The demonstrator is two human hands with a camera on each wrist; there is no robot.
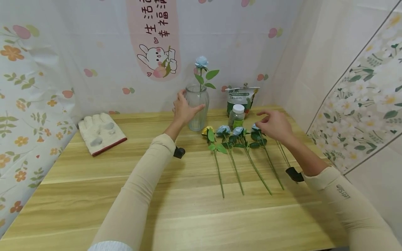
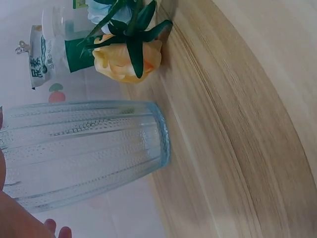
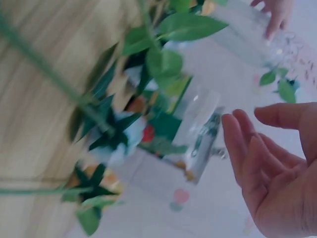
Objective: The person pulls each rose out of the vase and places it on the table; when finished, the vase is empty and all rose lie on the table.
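Note:
A clear ribbed glass vase (image 1: 198, 116) stands upright near the back of the table, holding one light blue rose (image 1: 201, 62) with green leaves. My left hand (image 1: 184, 108) grips the vase's upper part, thumb across the front; the left wrist view shows mostly the ribbed glass (image 2: 94, 148). On the table lie several long-stemmed artificial flowers: a yellow rose (image 1: 207, 131) at the left and blue roses (image 1: 223, 130) beside it. My right hand (image 1: 276, 126) hovers over the rightmost blooms, fingers loosely bent around nothing. Beneath it, a yellow-orange flower (image 3: 111, 184) shows only in the right wrist view.
Behind the flowers stand a white-capped jar (image 1: 237, 116) and a green-and-white pouch (image 1: 243, 97) closed with a clip. A white work glove (image 1: 101, 134) with a red cuff lies at the left. Printed cloth walls (image 1: 103, 62) enclose the wooden table (image 1: 103, 195).

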